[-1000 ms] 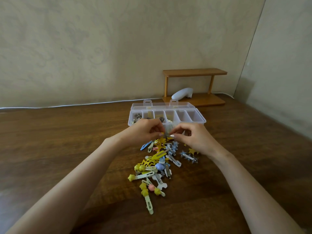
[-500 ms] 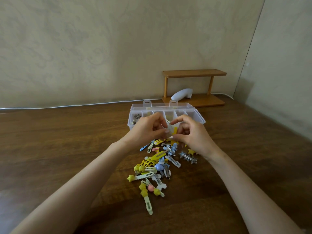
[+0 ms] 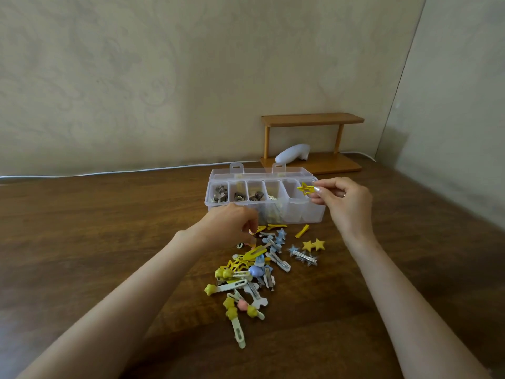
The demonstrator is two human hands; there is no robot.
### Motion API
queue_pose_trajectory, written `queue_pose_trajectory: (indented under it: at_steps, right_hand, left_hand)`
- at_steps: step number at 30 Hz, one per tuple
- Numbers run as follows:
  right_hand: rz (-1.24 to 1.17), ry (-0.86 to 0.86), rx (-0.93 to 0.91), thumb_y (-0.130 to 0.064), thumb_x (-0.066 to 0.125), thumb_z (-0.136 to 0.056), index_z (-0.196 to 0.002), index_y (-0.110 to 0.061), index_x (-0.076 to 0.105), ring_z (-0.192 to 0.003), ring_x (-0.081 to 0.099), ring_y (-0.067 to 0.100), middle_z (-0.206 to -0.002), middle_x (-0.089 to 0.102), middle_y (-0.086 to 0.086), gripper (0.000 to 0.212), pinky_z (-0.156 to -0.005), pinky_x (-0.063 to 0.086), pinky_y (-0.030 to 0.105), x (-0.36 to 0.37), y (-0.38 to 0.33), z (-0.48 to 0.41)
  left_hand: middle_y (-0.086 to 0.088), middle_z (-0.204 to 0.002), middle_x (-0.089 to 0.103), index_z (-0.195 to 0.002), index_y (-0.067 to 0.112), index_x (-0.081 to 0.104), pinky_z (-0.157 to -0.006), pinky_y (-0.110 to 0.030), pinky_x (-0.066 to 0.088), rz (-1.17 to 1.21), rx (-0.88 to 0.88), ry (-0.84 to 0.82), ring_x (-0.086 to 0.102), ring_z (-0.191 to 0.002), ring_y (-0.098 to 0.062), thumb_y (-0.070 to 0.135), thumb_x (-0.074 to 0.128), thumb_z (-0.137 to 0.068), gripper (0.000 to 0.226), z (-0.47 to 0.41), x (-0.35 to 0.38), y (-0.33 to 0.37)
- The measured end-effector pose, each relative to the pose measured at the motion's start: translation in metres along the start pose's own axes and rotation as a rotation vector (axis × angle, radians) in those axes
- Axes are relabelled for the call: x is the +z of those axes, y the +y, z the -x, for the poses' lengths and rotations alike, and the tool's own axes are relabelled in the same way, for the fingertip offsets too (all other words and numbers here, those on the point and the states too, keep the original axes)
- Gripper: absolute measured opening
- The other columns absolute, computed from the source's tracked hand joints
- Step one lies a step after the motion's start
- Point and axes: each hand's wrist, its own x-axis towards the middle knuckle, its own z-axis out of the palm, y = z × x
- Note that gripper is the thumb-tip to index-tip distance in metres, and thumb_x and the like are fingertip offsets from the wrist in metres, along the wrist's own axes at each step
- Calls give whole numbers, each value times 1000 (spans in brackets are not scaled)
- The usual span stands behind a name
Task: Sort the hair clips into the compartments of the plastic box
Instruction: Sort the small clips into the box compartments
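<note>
Thumb and forefinger of right hand (image 3: 343, 201) pinch yellow star clip (image 3: 305, 188) over right end of plastic box (image 3: 300, 214), left hand (image 3: 232, 225) fingers curl down into hair clip pile (image 3: 254, 269), hold unclear, wooden table (image 3: 109, 228) beneath

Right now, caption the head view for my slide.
Right hand pinches a yellow star hair clip over the plastic box; left hand touches the clip pile.

The box (image 3: 289, 212) is clear, shiny plastic. The tabletop (image 3: 109, 228) is smooth brown wood. Some clips (image 3: 303, 258) are shiny metal.
</note>
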Motion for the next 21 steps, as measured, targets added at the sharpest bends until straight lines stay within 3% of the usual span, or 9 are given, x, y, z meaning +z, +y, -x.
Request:
queue_pose_trajectory:
  at_steps: [4,8,15,21]
  right_hand:
    - [58,-36,-37,-1,60,-88,-102,-3,70,-76,68,9,-101,64,7,18,-69,55,14,4,0,1]
    - [119,-34,-71,-3,65,-85,-98,-8,71,-80,67,12,-97,66,3,16,-73,56,20,7,0,1]
    - [113,-35,-102,3,67,-81,-97,-5,72,-79,65,7,-95,65,6,19,-72,55,14,14,1,1]
    - [158,-35,-180,-2,67,-83,-97,-6,71,-81,66,14,-93,66,4,16,-74,57,26,21,1,1]
  left_hand:
    - [6,-102,60,-105,22,59,-75,-23,45,2,-12,-61,54,-91,-9,36,63,-85,24,0,2,-1]
    - [5,-103,62,-103,21,59,-79,-26,49,9,-6,-75,57,-93,-11,33,63,-85,22,0,1,0]
    - [2,-104,62,-109,19,56,-74,-24,46,-70,-36,22,57,-93,-14,29,59,-88,24,3,-5,1]
    - [-3,-110,64,-117,18,57,-79,-30,52,-159,-56,43,60,-97,-20,26,56,-91,28,0,1,3]
